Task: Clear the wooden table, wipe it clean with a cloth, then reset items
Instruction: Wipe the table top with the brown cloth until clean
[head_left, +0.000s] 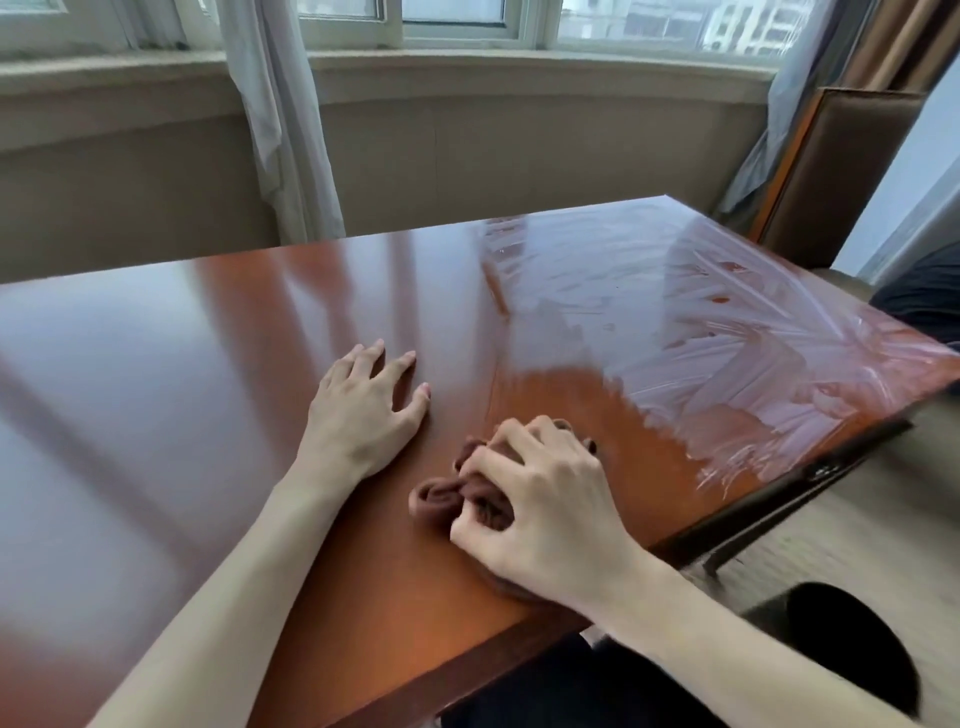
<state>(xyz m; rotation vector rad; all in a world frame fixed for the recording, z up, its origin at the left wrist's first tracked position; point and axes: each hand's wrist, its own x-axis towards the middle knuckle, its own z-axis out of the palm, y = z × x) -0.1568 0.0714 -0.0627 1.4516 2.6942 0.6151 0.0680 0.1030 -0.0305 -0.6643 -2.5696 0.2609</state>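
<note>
Hands on a glossy reddish-brown wooden table (208, 364), one of them wiping with a cloth.

Right hand (540, 499), in the lower centre of the frame, has its fingers curled around a crumpled brown cloth (441, 496) and presses it on the table surface near the front edge. Left hand (363, 410) lies just beside it to the left, flat on the wood with fingers straight and spread, holding nothing. Wet streaks cover the right part of the table. A white curtain (280, 114) hangs in the upper left.
</note>
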